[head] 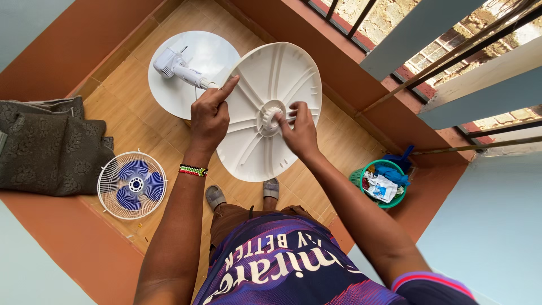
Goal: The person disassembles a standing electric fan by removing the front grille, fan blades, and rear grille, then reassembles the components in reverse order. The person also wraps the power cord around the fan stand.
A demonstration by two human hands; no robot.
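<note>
White fan base (265,107) sits between both hands' grip, seemingly.

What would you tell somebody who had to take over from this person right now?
Left hand: holds the top-left edge of the round white base plate, index finger up on the rim.
Right hand: fingertips at the ribbed hub in the middle of the plate's underside.
The plate is held up and tilted, ribs facing the person. Behind it on the floor lies a second white disc with the white fan motor and neck on it. The fan cage with blue blades lies flat on the floor to the left.
Done: fan is in separate parts. Left: hub work is still in hand; nothing is joined.
</note>
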